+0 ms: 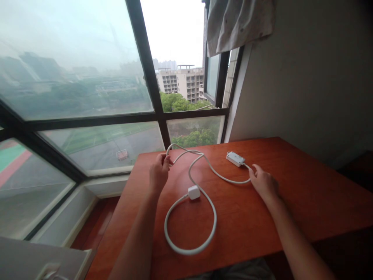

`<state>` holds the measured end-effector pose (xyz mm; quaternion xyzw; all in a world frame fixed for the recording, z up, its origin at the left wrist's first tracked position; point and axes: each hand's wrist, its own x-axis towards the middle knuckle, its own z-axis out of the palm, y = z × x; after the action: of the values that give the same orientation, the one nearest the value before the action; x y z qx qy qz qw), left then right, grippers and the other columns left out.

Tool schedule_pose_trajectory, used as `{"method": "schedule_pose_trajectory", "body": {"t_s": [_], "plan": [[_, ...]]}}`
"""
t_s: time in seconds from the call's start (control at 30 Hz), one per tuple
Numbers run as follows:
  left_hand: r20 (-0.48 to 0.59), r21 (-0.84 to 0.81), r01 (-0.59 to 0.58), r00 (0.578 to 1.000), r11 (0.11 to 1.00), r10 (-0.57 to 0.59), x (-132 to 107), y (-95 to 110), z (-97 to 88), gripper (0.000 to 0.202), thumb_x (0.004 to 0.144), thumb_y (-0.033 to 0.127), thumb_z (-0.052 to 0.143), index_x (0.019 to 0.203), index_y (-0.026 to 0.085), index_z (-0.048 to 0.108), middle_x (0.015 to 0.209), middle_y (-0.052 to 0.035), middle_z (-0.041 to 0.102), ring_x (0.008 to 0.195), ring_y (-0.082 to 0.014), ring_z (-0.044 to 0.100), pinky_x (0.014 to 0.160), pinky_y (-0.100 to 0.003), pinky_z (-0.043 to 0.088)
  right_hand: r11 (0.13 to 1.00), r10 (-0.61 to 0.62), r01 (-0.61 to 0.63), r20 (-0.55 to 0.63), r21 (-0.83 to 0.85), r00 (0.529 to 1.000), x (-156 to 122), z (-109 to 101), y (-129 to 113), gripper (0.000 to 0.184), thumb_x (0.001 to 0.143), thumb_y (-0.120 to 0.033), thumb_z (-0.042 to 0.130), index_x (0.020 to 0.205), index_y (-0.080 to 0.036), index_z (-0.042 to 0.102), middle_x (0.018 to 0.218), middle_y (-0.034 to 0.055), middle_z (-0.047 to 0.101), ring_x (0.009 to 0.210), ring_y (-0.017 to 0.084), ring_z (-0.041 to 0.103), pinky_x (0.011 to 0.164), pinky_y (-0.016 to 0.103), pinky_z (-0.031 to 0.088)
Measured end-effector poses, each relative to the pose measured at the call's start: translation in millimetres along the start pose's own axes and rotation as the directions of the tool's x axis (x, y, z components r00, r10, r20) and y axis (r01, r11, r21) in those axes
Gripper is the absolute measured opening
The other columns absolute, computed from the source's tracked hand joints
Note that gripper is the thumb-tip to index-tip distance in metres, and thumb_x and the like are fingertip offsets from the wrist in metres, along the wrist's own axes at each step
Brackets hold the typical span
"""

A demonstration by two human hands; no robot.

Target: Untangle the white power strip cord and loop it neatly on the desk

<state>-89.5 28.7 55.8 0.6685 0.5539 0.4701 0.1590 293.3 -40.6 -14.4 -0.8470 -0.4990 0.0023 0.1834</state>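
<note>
- One white cable [190, 251] lies looped on the surface [297, 190]; the step seems to be handling it at two places.
- Left hand [159, 173]: fingers pinch a far bend.
- Right hand [264, 185]: fingers appear closed on it beside the white box [235, 158].
- Any next move likely calls for care where strands cross.

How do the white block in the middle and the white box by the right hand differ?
The block is squat; the box is longer. The block lies nearer the camera; the box lies farther off, near the right hand. Both are white and joined to cord.
</note>
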Motion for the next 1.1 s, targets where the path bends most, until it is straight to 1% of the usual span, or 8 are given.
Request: {"method": "schedule_pose_trajectory", "body": {"t_s": [0.13,0.33,0.53,0.63,0.77,0.83,0.97,1.1], "plan": [[-0.025,-0.37,0.071,0.996,0.927,-0.086,2,3,-0.4,0.026,0.088,0.042,0.052,0.086,0.016,0.058,0.066,-0.0001,0.059,0.048,-0.009,0.046,0.046,-0.019,0.034,0.957,-0.199,0.206,-0.056,0.203,0.978,-4,-4,-23,0.038,0.09,-0.038,0.046,0.116,-0.021,0.065,0.089,0.0088,0.072,0.08,0.023,0.066,0.069,0.029,0.045],[0.155,-0.807,0.234,0.97,0.543,-0.187,4,13,-4.9,0.023,0.081,0.037,0.065,0.084,0.015,0.058,0.064,0.0034,0.049,0.045,-0.0034,0.034,0.041,-0.014,0.029,0.75,-0.464,0.449,-0.097,0.486,0.881,-14,-13,-99,0.045,0.091,-0.043,0.045,0.123,-0.016,0.06,0.087,0.0073,0.07,0.076,0.02,0.064,0.073,0.03,0.048],[0.253,-0.886,0.317,0.942,0.338,-0.22,3,19,-7.5,0.02,0.082,0.031,0.066,0.083,0.014,0.056,0.065,0.0041,0.047,0.043,-0.0004,0.031,0.039,-0.009,0.029,0.619,-0.627,0.566,-0.091,0.545,0.773,-31,-18,-163,0.042,0.091,-0.034,0.049,0.131,-0.022,0.053,0.096,0.0051,0.069,0.078,0.017,0.063,0.074,0.028,0.046],[0.264,-0.881,0.336,0.933,0.333,-0.243,2,16,-5.1,0.022,0.081,0.031,0.068,0.084,0.013,0.057,0.066,0.004,0.049,0.043,0.0003,0.033,0.04,-0.008,0.03,0.612,-0.659,0.611,-0.104,0.502,0.745,-48,-16,-174,0.036,0.089,-0.025,0.05,0.124,-0.022,0.058,0.093,0.0045,0.068,0.078,0.017,0.061,0.074,0.027,0.045],[0.265,-0.875,0.351,0.924,0.334,-0.276,2,11,0.1,0.023,0.078,0.032,0.069,0.082,0.013,0.056,0.065,0.0044,0.05,0.043,0.0007,0.034,0.04,-0.008,0.03,0.561,-0.75,0.673,-0.047,0.482,0.66,-68,-8,-171,0.03,0.087,-0.022,0.051,0.115,-0.021,0.063,0.094,0.0048,0.068,0.078,0.016,0.061,0.075,0.026,0.046],[0.272,-0.877,0.359,0.918,0.319,-0.287,2,10,2.2,0.025,0.076,0.032,0.071,0.082,0.013,0.056,0.065,0.0045,0.051,0.042,0.0008,0.033,0.039,-0.008,0.029,0.59,-0.729,0.648,-0.026,0.482,0.684,-73,-2,-168,0.034,0.088,-0.023,0.051,0.12,-0.02,0.06,0.092,0.0047,0.068,0.076,0.016,0.061,0.075,0.027,0.046],[0.296,-0.882,0.376,0.911,0.283,-0.287,1,10,3.9,0.024,0.076,0.029,0.072,0.082,0.013,0.055,0.065,0.0044,0.051,0.042,0.001,0.033,0.038,-0.008,0.028,0.689,-0.606,0.561,-0.059,0.459,0.793,-70,7,-168,0.058,0.088,-0.027,0.052,0.144,-0.021,0.037,0.095,0.0057,0.067,0.081,0.019,0.062,0.074,0.029,0.048],[0.342,-0.895,0.4,0.899,0.197,-0.274,2,12,4.1,0.019,0.08,0.026,0.068,0.083,0.013,0.054,0.066,0.0043,0.052,0.041,0.0009,0.034,0.037,-0.008,0.03,0.717,-0.623,0.599,-0.057,0.357,0.78,-62,5,-177,0.06,0.088,-0.028,0.051,0.146,-0.024,0.034,0.123,0.0112,0.059,0.101,0.025,0.06,0.083,0.033,0.047]]}}
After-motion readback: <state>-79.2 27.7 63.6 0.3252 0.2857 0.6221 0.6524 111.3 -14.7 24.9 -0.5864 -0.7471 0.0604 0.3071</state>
